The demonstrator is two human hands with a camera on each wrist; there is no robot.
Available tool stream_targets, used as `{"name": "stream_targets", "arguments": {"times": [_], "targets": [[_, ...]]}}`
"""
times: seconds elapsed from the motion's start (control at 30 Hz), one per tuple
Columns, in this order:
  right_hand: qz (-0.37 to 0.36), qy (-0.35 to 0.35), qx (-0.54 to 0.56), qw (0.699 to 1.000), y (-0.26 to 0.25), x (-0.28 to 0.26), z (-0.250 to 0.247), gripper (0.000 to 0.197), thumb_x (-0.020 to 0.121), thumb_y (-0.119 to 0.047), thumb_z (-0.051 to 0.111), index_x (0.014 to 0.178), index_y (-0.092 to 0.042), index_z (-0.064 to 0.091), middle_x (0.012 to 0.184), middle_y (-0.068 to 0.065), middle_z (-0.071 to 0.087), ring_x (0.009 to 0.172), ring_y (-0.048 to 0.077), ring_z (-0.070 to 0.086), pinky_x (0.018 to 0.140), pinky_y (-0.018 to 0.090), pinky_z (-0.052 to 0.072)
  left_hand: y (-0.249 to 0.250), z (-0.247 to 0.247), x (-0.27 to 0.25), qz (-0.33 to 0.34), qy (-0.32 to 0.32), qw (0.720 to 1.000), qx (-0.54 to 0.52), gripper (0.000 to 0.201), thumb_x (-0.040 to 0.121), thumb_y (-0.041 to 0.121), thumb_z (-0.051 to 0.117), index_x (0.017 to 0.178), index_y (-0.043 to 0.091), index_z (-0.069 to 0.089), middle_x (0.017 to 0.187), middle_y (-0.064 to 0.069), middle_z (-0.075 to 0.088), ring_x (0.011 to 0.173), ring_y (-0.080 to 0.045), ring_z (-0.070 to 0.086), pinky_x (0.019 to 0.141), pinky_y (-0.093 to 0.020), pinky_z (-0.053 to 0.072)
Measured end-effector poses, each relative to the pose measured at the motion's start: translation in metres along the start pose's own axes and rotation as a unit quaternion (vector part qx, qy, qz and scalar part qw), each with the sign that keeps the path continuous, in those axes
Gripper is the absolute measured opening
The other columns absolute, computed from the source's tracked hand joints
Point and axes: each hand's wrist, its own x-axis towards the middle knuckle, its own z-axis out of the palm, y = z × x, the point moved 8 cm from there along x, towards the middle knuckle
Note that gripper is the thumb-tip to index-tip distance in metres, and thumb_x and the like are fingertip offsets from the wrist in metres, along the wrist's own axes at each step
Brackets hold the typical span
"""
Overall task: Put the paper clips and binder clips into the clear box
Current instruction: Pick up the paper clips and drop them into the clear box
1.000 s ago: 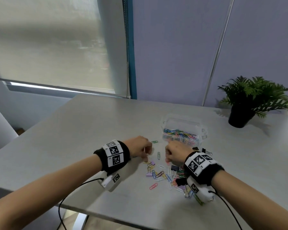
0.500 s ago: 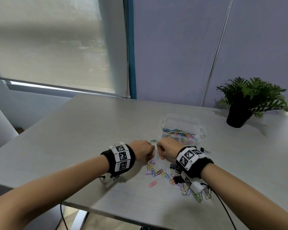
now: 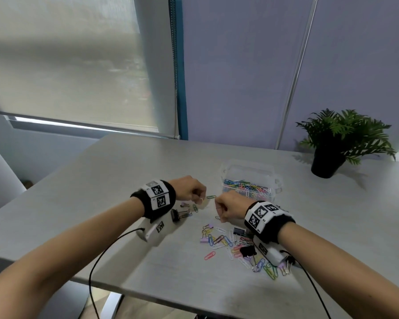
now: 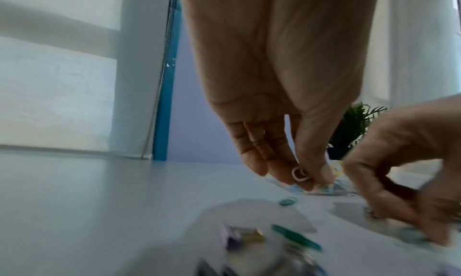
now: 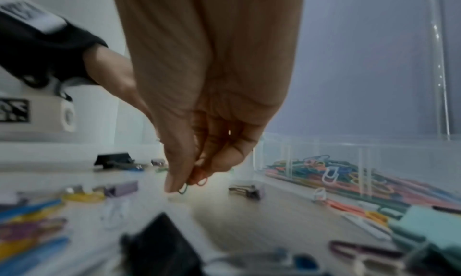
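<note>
My left hand (image 3: 199,200) hovers just above the grey table (image 3: 106,180) and pinches a white paper clip (image 4: 300,173) between thumb and fingers. Just right of it, my right hand (image 3: 218,210) is curled, pinching a green paper clip (image 5: 183,189) and a red one (image 5: 202,181) at its fingertips. The clear box (image 3: 249,173), holding several coloured paper clips, stands just beyond the right hand. A green paper clip (image 3: 211,197) lies between the hands. Loose paper clips (image 3: 219,240) and binder clips, among them a black binder clip (image 3: 176,214), lie scattered near both wrists.
A potted plant (image 3: 332,148) stands at the table's back right corner. A window blind and a wall close off the far side. The table's near edge (image 3: 148,295) runs below my forearms, and a black cable (image 3: 106,254) hangs from the left wrist.
My right hand has moved left, closer to the left hand. The left hand has risen a little with the white clip, uncovering the black binder clip by its wrist.
</note>
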Motion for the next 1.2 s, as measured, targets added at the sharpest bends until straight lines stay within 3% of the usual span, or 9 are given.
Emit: {"name": "stream_targets", "arguments": {"times": [0.13, 0.27, 0.47, 0.63, 0.83, 0.9, 1.03, 1.1, 1.2], "targets": [[0.007, -0.015, 0.028, 0.999, -0.007, -0.008, -0.001, 0.022, 0.072, -0.005, 0.073, 0.089, -0.015, 0.062, 0.088, 0.009, 0.068, 0.088, 0.024, 0.063, 0.079, 0.035, 0.051, 0.002, -0.001, 0.008, 0.012, -0.040, 0.998, 0.041, 0.017, 0.084, 0.005, 0.059, 0.101, 0.003, 0.064, 0.096, -0.017, 0.069, 0.077, -0.014, 0.051, 0.072, -0.021, 0.037], [0.021, 0.003, -0.009, 1.000, -0.010, -0.009, 0.014, 0.023, 0.072, -0.006, 0.074, 0.094, -0.008, 0.065, 0.093, 0.009, 0.063, 0.084, 0.024, 0.059, 0.068, 0.030, 0.044, 0.014, 0.016, 0.017, 0.024, -0.079, 0.994, 0.076, 0.024, 0.085, 0.004, 0.059, 0.109, 0.001, 0.061, 0.101, -0.017, 0.068, 0.083, -0.026, 0.058, 0.058, -0.012, 0.031], [0.018, 0.022, -0.009, 1.000, -0.005, -0.009, 0.018, 0.021, 0.074, 0.006, 0.053, 0.075, -0.008, 0.068, 0.087, 0.010, 0.073, 0.082, 0.027, 0.067, 0.077, 0.035, 0.055, 0.011, 0.024, 0.022, 0.022, -0.082, 0.989, 0.122, 0.018, 0.084, 0.006, 0.059, 0.102, 0.002, 0.061, 0.104, -0.017, 0.065, 0.098, -0.029, 0.059, 0.078, -0.030, 0.044], [-0.014, 0.017, -0.018, 1.000, -0.005, -0.011, 0.017, 0.022, 0.077, 0.003, 0.049, 0.068, -0.015, 0.058, 0.085, 0.010, 0.073, 0.077, 0.025, 0.064, 0.066, 0.026, 0.047, 0.007, 0.018, 0.020, 0.043, -0.072, 0.989, 0.123, 0.021, 0.084, 0.010, 0.062, 0.104, 0.002, 0.062, 0.105, -0.016, 0.065, 0.098, -0.028, 0.058, 0.082, -0.030, 0.043], [-0.044, -0.021, -0.027, 0.998, -0.007, -0.018, 0.007, 0.022, 0.076, 0.005, 0.053, 0.092, -0.001, 0.066, 0.085, 0.013, 0.067, 0.072, 0.014, 0.050, 0.056, 0.017, 0.038, -0.004, 0.017, 0.016, 0.041, -0.091, 0.989, 0.106, 0.018, 0.083, 0.007, 0.062, 0.101, 0.005, 0.063, 0.095, -0.015, 0.068, 0.089, -0.028, 0.062, 0.072, -0.023, 0.042], [-0.051, -0.037, -0.022, 0.998, -0.004, -0.021, 0.003, 0.024, 0.076, 0.005, 0.056, 0.097, -0.002, 0.066, 0.088, 0.016, 0.069, 0.071, 0.016, 0.053, 0.059, 0.020, 0.040, -0.006, 0.021, 0.016, 0.038, -0.101, 0.989, 0.102, 0.019, 0.082, 0.004, 0.060, 0.101, 0.005, 0.062, 0.095, -0.014, 0.068, 0.088, -0.030, 0.064, 0.075, -0.028, 0.048], [-0.076, -0.064, -0.023, 0.995, -0.002, -0.029, 0.004, 0.024, 0.080, 0.003, 0.054, 0.098, -0.004, 0.067, 0.086, 0.014, 0.072, 0.064, 0.011, 0.058, 0.055, 0.008, 0.038, -0.006, 0.024, 0.018, 0.039, -0.098, 0.990, 0.096, 0.020, 0.083, 0.000, 0.056, 0.102, 0.003, 0.061, 0.099, -0.016, 0.068, 0.090, -0.029, 0.063, 0.067, -0.019, 0.038], [-0.090, -0.077, -0.029, 0.993, -0.003, -0.032, 0.008, 0.024, 0.083, 0.002, 0.051, 0.100, -0.004, 0.066, 0.087, 0.013, 0.073, 0.069, 0.008, 0.060, 0.056, 0.005, 0.039, -0.007, 0.025, 0.018, 0.042, -0.096, 0.989, 0.102, 0.020, 0.084, 0.001, 0.055, 0.103, 0.003, 0.061, 0.103, -0.016, 0.067, 0.095, -0.028, 0.061, 0.072, -0.024, 0.041], [-0.107, -0.083, -0.033, 0.990, -0.005, -0.034, 0.014, 0.024, 0.085, 0.003, 0.048, 0.101, -0.003, 0.064, 0.086, 0.013, 0.072, 0.078, 0.016, 0.068, 0.067, 0.019, 0.048, -0.009, 0.028, 0.016, 0.047, -0.090, 0.988, 0.115, 0.021, 0.085, 0.002, 0.054, 0.105, 0.002, 0.061, 0.107, -0.017, 0.064, 0.099, -0.029, 0.057, 0.084, -0.032, 0.044]]}}
